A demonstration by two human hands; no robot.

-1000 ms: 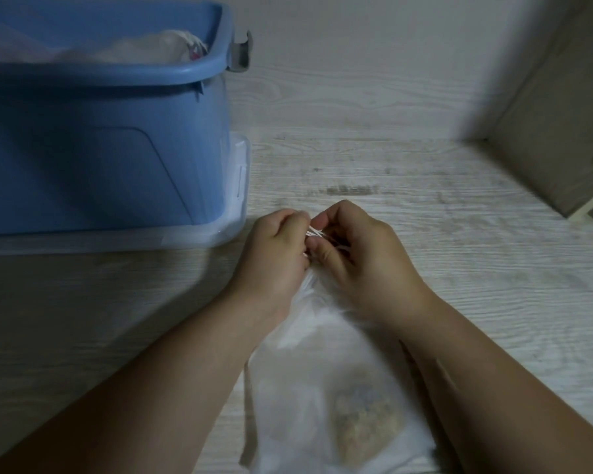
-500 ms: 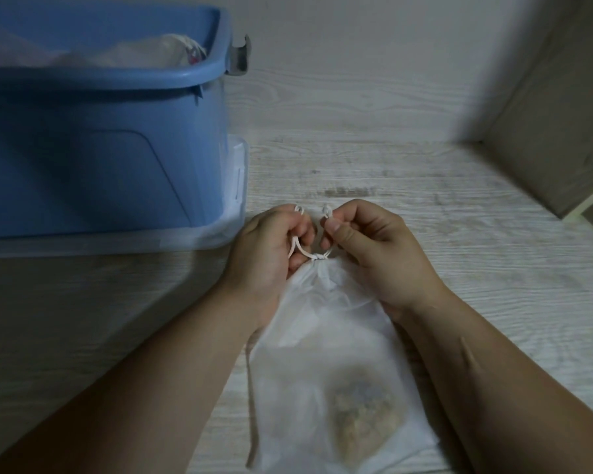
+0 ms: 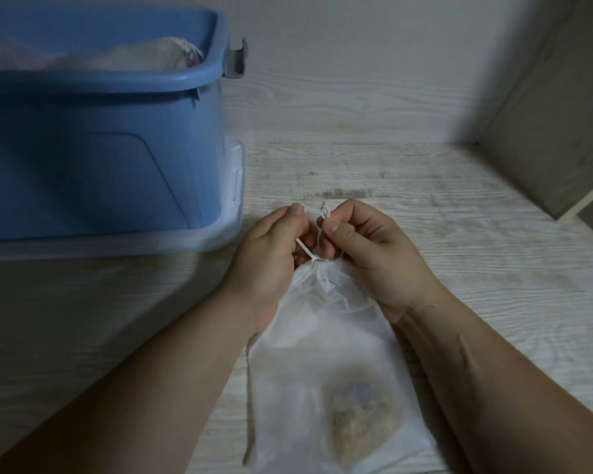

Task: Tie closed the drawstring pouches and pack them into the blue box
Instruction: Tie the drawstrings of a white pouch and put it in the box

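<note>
"Head view, upper left of the frame: what stands there?"

"The blue box (image 3: 100, 159), on a clear lid (image 3: 234, 200), with packed pouches (image 3: 144, 56) showing above its rim."

"And at centre?"

"The left hand (image 3: 271, 265), fingers curled, pinches one end of the white drawstring (image 3: 303, 249). Just right of it, the right hand (image 3: 373, 254) pinches the knotted end between thumb and forefinger."

"Where is the pouch?"

"The sheer pouch (image 3: 322, 350) lies on the pale table (image 3: 459, 234), from centre to lower edge, between the forearms. Its neck is gathered under the hands. A brownish lump (image 3: 363, 412) shows through near its bottom. A wooden panel (image 3: 544, 131) stands at upper right."
</note>
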